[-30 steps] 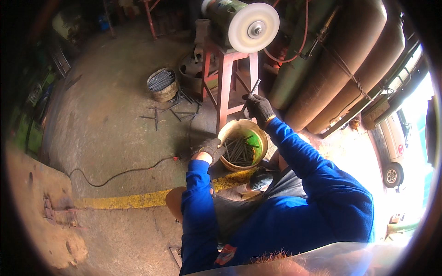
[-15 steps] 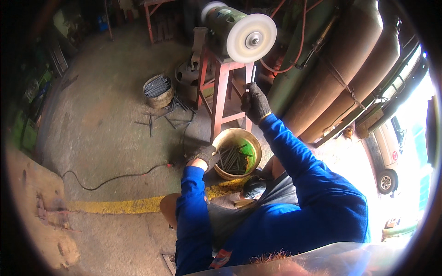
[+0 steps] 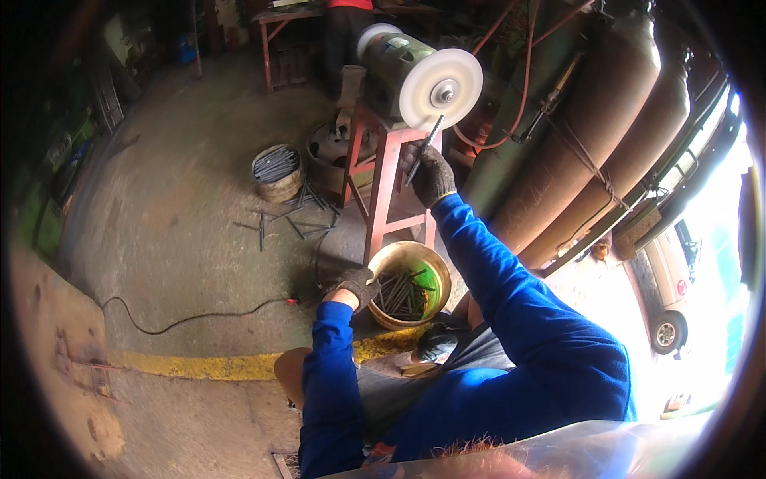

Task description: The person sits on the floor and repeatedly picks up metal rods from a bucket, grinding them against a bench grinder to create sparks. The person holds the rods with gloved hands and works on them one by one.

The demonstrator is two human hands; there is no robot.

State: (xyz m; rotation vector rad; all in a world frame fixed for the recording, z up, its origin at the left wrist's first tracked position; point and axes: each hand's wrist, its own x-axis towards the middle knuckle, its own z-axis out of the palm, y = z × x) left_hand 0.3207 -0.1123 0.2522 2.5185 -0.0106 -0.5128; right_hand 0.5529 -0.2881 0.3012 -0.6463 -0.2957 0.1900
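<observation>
In a dark knit glove, my right hand [image 3: 429, 172] is closed around a short metal rod [image 3: 425, 148] with a ridged upper end. The rod slants up to the right, its tip at the lower edge of a pale round wheel [image 3: 441, 89]; contact cannot be made out. That wheel sits on a bench grinder [image 3: 392, 57] atop a red metal stand [image 3: 387, 184]. My gloved left hand [image 3: 359, 286] is closed on the left rim of a bucket [image 3: 441, 263]. Several dark rods [image 3: 401, 295] lie inside it, beside a green patch on its inner wall.
A second bucket [image 3: 279, 190] full of rods stands left of the stand, with loose rods [image 3: 307, 214] on the floor. Tall gas cylinders [image 3: 578, 132] lean at the right. A black cable [image 3: 199, 314] crosses the floor. Someone in a red top [image 3: 349, 4] is at the back.
My right hand has moved slightly left, and the rod has gone from nearly upright to slanted, its tip against the wheel's lower edge in view. My left hand stays at the bucket rim.
</observation>
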